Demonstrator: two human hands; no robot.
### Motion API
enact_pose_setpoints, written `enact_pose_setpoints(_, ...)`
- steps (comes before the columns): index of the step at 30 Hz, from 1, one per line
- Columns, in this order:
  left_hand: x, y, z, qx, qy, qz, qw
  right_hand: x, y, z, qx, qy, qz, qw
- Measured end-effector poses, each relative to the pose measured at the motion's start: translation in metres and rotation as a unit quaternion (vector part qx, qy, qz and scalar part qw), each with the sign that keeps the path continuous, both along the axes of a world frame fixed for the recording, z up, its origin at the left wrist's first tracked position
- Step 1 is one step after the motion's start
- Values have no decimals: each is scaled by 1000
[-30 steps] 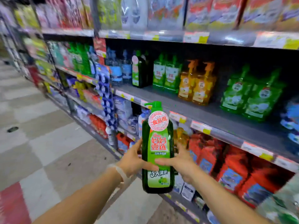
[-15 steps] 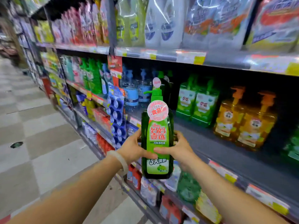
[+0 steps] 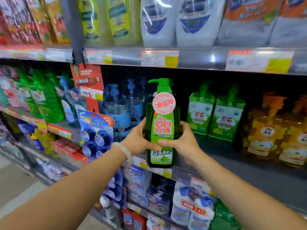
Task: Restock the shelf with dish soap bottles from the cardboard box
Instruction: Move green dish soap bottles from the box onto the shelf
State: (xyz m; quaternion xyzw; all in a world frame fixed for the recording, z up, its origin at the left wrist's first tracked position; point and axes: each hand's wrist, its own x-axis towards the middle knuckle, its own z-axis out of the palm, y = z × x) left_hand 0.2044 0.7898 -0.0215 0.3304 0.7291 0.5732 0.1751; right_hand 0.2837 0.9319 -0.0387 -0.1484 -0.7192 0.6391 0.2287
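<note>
A dark green dish soap bottle (image 3: pixel 162 127) with a light green pump top, a round pink seal and a green label stands upright in front of the middle shelf (image 3: pixel 249 173). My left hand (image 3: pixel 137 140) grips its left side and my right hand (image 3: pixel 184 143) grips its right side, both thumbs across the label. Its base hangs just over the shelf's front edge. A dark gap on the shelf lies behind it, between blue bottles (image 3: pixel 119 113) and green pump bottles (image 3: pixel 216 117). The cardboard box is out of view.
Orange pump bottles (image 3: pixel 274 130) stand at the right of the same shelf. The shelf above (image 3: pixel 166 58) carries refill pouches and price tags. A hanging strip of blue packs (image 3: pixel 96 135) sits left of my hands. Lower shelves hold packaged goods; tiled floor lies at bottom left.
Both hands have carried the bottle up and forward, closer to the middle shelf. The view has moved in toward the shelving.
</note>
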Motion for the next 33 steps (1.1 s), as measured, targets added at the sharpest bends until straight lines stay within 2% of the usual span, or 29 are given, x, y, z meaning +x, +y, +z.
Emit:
enact_pose_setpoints(6, -88, 3, -19, -13, 9, -70, 997, -68, -12, -18, 2, -16, -85, 996)
enact_pose_setpoints(14, -138, 18, -39, -21, -6, -125, 992, -99, -13, -32, -1, -21, -138, 990)
enact_pose_setpoints(18, -150, 18, -49, -27, -21, -154, 988, -100, -14, -43, 5, -27, -130, 991)
enact_pose_setpoints(22, -155, 20, -54, -46, -36, -179, 982, -101, -15, -51, 4, -72, -118, 990)
enact_pose_setpoints(26, -153, 18, -55, -44, -40, -173, 983, -102, -15, -49, -13, -99, -80, 992)
enact_pose_setpoints(33, -145, 12, -62, -33, -52, -154, 986, -100, -15, -52, -8, -116, -83, 990)
